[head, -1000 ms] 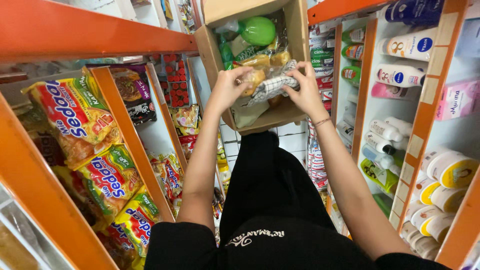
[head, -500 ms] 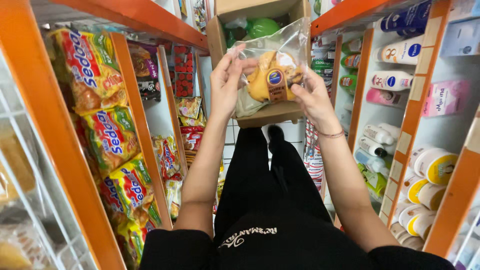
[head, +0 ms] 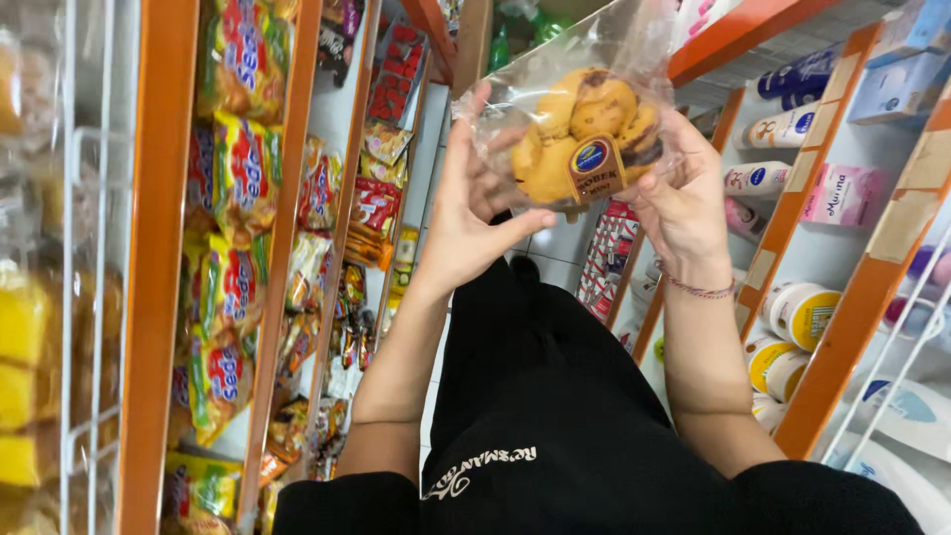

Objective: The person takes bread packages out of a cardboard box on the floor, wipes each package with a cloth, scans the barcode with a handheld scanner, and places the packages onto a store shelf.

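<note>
Both of my hands hold up a clear plastic bag of yellow-brown buns with a small round label on its front. My left hand grips the bag's left edge, thumb in front. My right hand supports the right side from behind, a thin bracelet on its wrist. The bag is close in front of me, above my black-clad legs. Behind the bag, a cardboard box with green packets is mostly hidden.
Orange shelving on the left holds several yellow and green snack packets. A white wire rack stands at far left. Orange shelves on the right carry bottles, tubs and boxes. A narrow tiled aisle runs between them.
My hands lifted the bun bag out of the cardboard box and brought it up and closer to me. The view has moved nearer to the left shelves.
</note>
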